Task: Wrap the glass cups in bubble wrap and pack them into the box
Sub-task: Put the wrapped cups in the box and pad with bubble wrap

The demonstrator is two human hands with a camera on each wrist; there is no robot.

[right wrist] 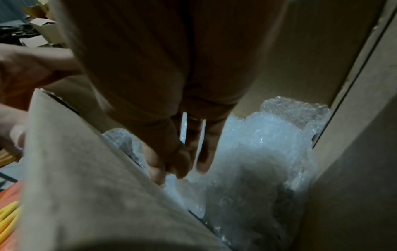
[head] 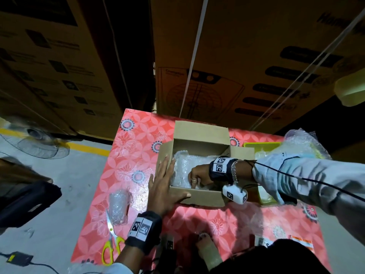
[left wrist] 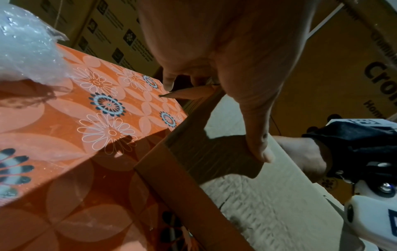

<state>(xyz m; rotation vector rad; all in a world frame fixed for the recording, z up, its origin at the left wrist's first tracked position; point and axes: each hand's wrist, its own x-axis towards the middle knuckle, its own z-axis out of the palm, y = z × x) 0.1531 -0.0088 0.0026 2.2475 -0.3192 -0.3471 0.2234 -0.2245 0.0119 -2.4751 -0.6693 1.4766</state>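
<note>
L hand [head: 165,186] braces the box [head: 199,196] at its left corner, low centre of the head view: fingers straight along the left wall, thumb lying on the near wall, gripping nothing. R hand [head: 197,177] is down inside the box, fingers pointing into the bubble-wrapped bundles [head: 182,169]; can't tell whether it's pinching wrap or just pressing. Bundles fill the box's left and middle, long axis running roughly near-to-far. Next wrapped cup [head: 118,206] stands lower left on the red floral cloth [head: 130,147], just beside the scissors [head: 111,240] and nearer the L hand. Judging by that, L hand fetches it. Free room inside looks to be the right part, by the R wrist; far flap stands up, so entry is from above.
</note>
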